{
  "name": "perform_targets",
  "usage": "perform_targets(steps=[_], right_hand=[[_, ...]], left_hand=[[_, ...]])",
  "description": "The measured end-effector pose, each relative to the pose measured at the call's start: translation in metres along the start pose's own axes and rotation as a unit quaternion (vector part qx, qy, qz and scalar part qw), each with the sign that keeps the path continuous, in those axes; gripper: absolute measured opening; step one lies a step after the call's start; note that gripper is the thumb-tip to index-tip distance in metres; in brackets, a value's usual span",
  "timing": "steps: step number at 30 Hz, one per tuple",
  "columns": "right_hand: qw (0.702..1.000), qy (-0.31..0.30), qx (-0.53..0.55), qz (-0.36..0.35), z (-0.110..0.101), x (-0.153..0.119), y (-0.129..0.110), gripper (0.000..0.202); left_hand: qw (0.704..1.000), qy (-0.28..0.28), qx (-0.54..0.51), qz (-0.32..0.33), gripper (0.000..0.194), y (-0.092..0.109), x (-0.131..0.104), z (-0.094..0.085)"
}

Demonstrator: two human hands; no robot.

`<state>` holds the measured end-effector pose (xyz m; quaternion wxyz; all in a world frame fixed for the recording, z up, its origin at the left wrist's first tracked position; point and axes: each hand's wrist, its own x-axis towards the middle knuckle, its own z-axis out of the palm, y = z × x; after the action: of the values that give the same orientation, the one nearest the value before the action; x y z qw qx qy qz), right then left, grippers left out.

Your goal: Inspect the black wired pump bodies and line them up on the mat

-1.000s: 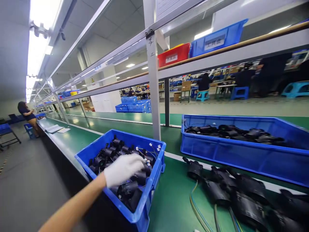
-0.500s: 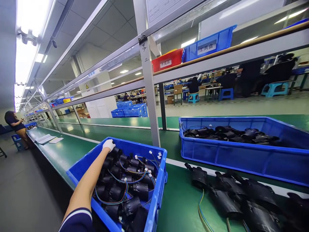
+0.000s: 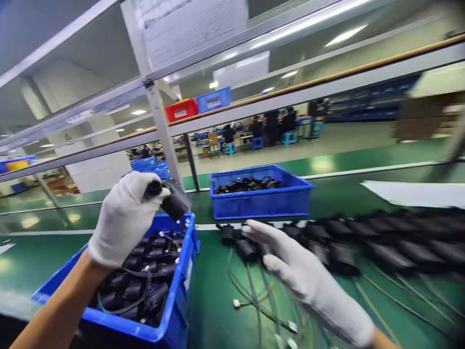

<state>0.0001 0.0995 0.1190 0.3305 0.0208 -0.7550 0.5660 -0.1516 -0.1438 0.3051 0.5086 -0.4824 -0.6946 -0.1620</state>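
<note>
My left hand (image 3: 125, 215), in a white glove, is closed on a black cylindrical part (image 3: 176, 199) and holds it above the near blue bin (image 3: 178, 291). Inside that bin lie several black parts (image 3: 134, 291) with thin coloured wires and white connectors. My right hand (image 3: 301, 276), also gloved, has its fingers stretched out over the left end of a row of black parts (image 3: 337, 257) on the green bench. Wires (image 3: 250, 295) with white plugs trail from the row toward me. Whether its fingertips touch a part cannot be made out.
A second blue bin (image 3: 261, 206) of black parts stands behind the row. White sheets (image 3: 414, 194) lie at the back right. A metal post (image 3: 163, 128) rises behind the near bin, and a rail carries a red bin (image 3: 181, 110) and a small blue bin (image 3: 213, 100).
The view has swung right. My left hand has lifted a black part out of the near bin. My right hand has come into view over the row.
</note>
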Motion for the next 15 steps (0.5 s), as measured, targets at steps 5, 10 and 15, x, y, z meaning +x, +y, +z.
perform_targets(steps=[5,10,15], right_hand=[[0.967,-0.179,0.180,0.026,0.022,-0.016,-0.071,0.098],[0.967,-0.104,0.195,0.131,0.009,-0.064,-0.078,0.085],[0.967,-0.020,0.190,0.170,-0.007,-0.090,-0.065,0.068]], left_hand=[[0.977,-0.069,-0.151,0.132,0.004,0.102,-0.037,-0.003],[0.884,-0.031,-0.448,-0.125,0.039,0.145,-0.083,0.043],[0.447,-0.243,-0.796,-0.328,0.065,0.198,-0.114,0.090]])
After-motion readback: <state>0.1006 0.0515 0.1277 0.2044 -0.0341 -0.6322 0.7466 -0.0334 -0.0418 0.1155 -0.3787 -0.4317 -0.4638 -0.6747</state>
